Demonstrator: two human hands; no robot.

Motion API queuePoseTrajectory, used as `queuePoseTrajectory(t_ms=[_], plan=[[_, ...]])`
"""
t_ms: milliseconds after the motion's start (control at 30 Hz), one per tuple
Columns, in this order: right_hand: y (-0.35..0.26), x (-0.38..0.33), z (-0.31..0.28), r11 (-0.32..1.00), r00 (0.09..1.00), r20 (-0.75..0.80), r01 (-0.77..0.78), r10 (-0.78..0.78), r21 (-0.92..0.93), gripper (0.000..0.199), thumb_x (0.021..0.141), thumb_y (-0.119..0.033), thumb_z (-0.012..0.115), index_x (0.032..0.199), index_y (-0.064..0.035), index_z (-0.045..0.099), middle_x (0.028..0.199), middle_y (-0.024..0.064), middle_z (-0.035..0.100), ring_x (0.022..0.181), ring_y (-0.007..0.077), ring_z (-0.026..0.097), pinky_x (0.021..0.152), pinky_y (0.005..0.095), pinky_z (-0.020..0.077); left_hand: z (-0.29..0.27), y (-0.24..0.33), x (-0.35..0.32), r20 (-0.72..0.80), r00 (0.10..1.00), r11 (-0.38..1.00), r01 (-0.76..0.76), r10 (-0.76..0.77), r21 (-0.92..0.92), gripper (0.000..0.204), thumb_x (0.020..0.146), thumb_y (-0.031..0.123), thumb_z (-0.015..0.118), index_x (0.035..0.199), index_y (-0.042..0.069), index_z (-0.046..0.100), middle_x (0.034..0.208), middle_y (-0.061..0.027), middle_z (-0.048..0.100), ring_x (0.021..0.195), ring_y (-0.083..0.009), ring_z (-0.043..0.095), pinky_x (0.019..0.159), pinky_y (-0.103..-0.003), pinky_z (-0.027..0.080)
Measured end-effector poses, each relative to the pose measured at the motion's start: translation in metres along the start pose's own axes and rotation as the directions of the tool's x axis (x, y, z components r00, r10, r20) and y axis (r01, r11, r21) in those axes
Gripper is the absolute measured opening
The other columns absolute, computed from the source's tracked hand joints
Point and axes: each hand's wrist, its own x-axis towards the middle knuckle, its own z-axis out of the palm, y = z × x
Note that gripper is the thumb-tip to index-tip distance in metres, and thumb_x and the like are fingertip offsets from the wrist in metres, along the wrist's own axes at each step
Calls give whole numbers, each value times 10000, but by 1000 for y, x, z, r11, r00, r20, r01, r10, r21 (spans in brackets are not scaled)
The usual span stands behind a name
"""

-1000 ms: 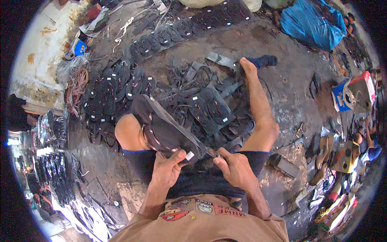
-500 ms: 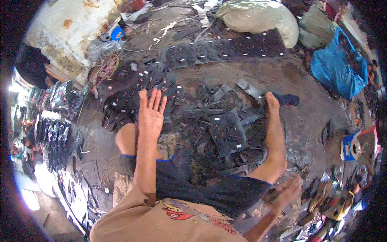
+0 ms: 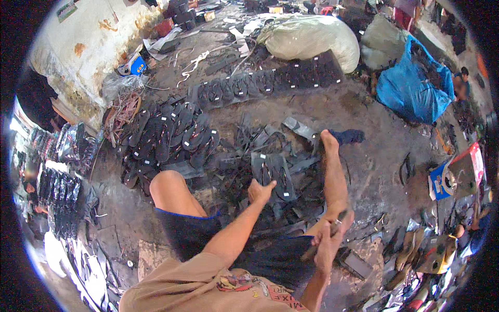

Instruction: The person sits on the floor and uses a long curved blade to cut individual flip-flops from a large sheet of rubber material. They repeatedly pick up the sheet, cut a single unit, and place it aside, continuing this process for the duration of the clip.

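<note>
My left hand [image 3: 260, 192] is closed at the near left edge of a black flip-flop pair [image 3: 274, 176] with small white tags, its thumb sticking out to the right. The pair lies over dark rubber scraps between my legs. By my right knee, my right hand [image 3: 328, 240] is wrapped round a short tool [image 3: 340, 216] with a dark end and a brownish handle; its exact kind is hard to make out. A heap of black flip-flops [image 3: 171, 132] lies to the left, beyond my left knee.
A row of black flip-flops [image 3: 249, 87] stretches across the floor ahead, before a large pale sack [image 3: 312, 39]. A blue bag [image 3: 413, 86] and an open box [image 3: 452, 177] stand at the right. Packed black bundles [image 3: 58, 190] line the left. A dark block [image 3: 355, 263] lies near my right hand.
My left hand has come down from its raised, open position to the flip-flop pair. My right hand, empty-looking and blurred before, now holds the tool. The view has shifted slightly.
</note>
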Motion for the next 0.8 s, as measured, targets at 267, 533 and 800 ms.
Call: queuePoseTrajectory(t_ms=[267,533,800], plan=[[27,3,64,976,908,363,-169,209,-138,225,1070,-276,617,1137,-66,571,728,-25,495,551,73,473,487,249,425,-34,9,19,106,994,994,-41,30,104,936,760,426,893,1422,-77,462,1296,-321,657,1198,-458,657,1022,-509,516],[18,12,60,981,954,246,-140,171,-138,204,1070,-215,599,1188,-49,578,755,-6,518,570,88,495,493,265,433,-102,63,-12,-150,891,898,-402,429,180,831,868,260,820,1483,-16,335,1116,-271,707,986,-481,696,811,-549,547],[11,23,76,971,950,217,-199,224,-131,212,1070,-215,596,1215,-64,569,764,-6,521,561,86,485,490,257,425,-98,31,12,381,916,662,209,125,-720,676,790,261,912,1316,19,565,1203,-149,671,1059,-306,679,936,-511,556]])
